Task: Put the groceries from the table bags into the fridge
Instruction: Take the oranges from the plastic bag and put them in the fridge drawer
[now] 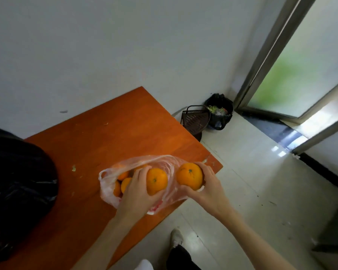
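Orange tabletop (98,145): near its right corner, left hand (139,190) and right hand (207,182) each grip an orange (157,181) (189,175) above the clear bag (109,193), likely for carrying fridgeward.

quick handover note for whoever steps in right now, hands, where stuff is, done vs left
Left hand: gripping an orange at the mouth of the clear plastic bag.
Right hand: holding a second orange just outside the bag, by the table corner.
More oranges remain in the bag; a black bag sits at the table's left.
Done: two oranges in hand.
Left: carry them to the fridge, which is out of view, then empty both bags.
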{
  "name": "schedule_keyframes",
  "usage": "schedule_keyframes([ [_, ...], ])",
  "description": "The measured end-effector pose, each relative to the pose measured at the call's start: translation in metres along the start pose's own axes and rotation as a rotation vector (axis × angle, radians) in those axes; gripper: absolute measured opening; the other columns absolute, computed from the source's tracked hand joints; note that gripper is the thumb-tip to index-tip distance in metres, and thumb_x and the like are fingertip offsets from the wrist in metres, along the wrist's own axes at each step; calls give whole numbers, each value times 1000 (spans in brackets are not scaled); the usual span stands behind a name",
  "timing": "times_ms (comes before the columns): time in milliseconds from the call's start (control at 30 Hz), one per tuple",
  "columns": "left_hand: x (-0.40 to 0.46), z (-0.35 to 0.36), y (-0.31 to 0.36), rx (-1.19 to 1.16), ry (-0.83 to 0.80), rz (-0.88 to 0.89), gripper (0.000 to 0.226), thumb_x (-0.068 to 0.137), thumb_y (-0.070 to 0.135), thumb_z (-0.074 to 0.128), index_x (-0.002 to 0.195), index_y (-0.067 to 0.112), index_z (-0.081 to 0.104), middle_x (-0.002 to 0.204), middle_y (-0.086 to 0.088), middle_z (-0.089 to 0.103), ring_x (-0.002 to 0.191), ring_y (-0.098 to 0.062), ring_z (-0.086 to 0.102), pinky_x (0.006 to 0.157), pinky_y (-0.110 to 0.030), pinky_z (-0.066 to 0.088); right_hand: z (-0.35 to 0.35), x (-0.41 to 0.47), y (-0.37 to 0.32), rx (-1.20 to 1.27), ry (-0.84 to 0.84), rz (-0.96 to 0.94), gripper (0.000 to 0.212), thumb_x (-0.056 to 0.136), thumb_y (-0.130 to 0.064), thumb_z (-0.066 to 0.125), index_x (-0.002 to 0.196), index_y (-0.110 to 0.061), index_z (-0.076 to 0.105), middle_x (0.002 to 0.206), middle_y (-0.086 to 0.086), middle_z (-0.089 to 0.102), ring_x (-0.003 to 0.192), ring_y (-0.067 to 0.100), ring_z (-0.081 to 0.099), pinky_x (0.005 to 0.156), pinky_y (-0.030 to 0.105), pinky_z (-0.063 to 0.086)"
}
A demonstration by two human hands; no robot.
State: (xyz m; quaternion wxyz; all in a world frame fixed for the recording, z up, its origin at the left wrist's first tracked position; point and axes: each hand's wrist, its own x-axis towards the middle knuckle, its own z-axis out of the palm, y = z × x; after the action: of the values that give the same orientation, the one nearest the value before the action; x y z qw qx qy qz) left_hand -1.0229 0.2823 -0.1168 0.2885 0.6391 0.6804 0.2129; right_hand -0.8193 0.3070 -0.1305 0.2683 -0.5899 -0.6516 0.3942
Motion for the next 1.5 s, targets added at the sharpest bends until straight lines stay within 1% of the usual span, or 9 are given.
schedule_keyframes([
  [100,-2,-3,10,104,-40,175,90,60,73,48,131,18,40,129,-2,49,120,-19,44,96,-30,37,-8,-26,0,-16,152,39,76,69,-40,79,130,-27,37,118,-9,41,105,7,47,79,12,41],
  [233,-15,13,29,107,-144,292,73,72,45,72,132,18,39,130,-3,46,121,-20,41,101,-34,36,-20,-77,8,-20,319,172,72,69,-32,80,128,-21,39,112,-8,39,99,7,45,67,2,37],
  [367,-38,48,59,114,-297,386,73,72,45,73,131,21,38,131,-2,45,121,-19,43,102,-34,38,-37,-145,28,-58,490,285,71,70,-31,80,127,-18,40,111,-7,39,99,8,44,70,4,34],
  [500,-66,91,101,140,-388,526,74,70,42,75,131,16,41,125,-2,49,117,-18,45,97,-24,34,-66,-215,54,-116,597,375,73,69,-38,79,127,-20,40,114,-6,40,100,7,45,71,4,33],
  [667,-104,146,179,122,-480,663,78,72,42,74,135,18,36,128,-2,44,116,-14,42,94,-22,34,-122,-301,86,-62,783,492,76,71,-43,77,132,-24,36,118,-7,39,103,9,45,83,21,41],
  [1033,-254,312,371,17,-672,903,78,71,30,77,136,13,37,131,-9,45,120,-21,40,95,-23,33,-291,-520,159,-134,1048,647,76,72,-38,77,135,-20,38,126,-1,44,106,10,44,86,22,37],
  [1200,-293,360,455,-47,-713,954,78,70,26,79,134,12,37,127,-10,48,117,-24,45,90,-25,38,-356,-576,188,-82,1177,694,84,71,-39,77,140,-22,31,139,1,40,123,20,45,101,40,41],
  [1400,-307,421,553,-66,-725,1037,73,71,32,76,132,20,38,123,-8,47,110,-18,44,86,-20,33,-437,-603,230,-60,1314,682,75,71,-37,78,132,-25,35,128,1,46,107,16,50,86,30,46],
  [1500,-313,458,603,-119,-725,1075,74,72,34,76,133,20,37,126,-6,48,114,-19,44,88,-22,35,-484,-613,252,-26,1372,648,74,72,-35,78,133,-24,36,126,-2,45,106,14,49,86,29,46],
])
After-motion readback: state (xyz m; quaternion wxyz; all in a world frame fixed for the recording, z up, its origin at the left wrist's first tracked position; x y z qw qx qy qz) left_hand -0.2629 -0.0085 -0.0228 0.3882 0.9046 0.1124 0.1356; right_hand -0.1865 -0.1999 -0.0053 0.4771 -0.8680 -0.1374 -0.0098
